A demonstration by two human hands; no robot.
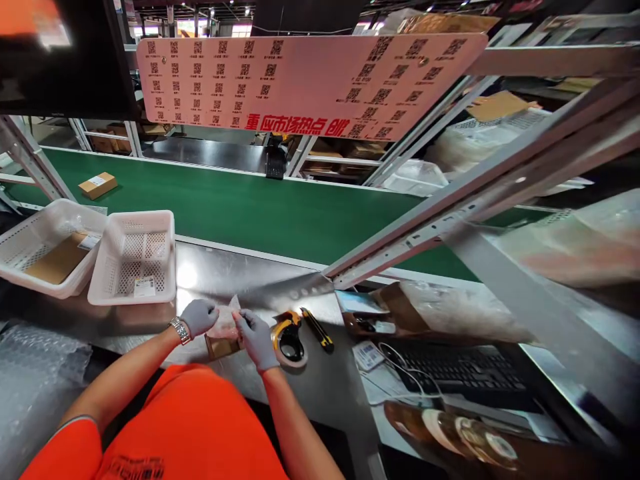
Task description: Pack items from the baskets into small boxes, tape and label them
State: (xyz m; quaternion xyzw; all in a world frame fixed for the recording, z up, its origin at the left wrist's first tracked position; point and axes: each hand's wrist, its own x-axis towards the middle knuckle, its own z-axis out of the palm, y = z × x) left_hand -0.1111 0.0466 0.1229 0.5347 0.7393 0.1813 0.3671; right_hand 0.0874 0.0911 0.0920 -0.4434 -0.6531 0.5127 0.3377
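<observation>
Left hand point(199, 316): gripping the parcel point(223, 331) at its 9 o'clock edge.
Right hand point(256, 335): clenching its 3 o'clock edge.
Tape gun point(290, 337): lying at 3 o'clock on the tabletop point(320, 380).

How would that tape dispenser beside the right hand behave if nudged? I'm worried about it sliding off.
The tape dispenser lies flat on its side, so it probably won't roll or tip. The steel table looks smooth and shiny, so it may slide easily. It appears rigid and likely fairly light. The right hand lies next to it.
</observation>
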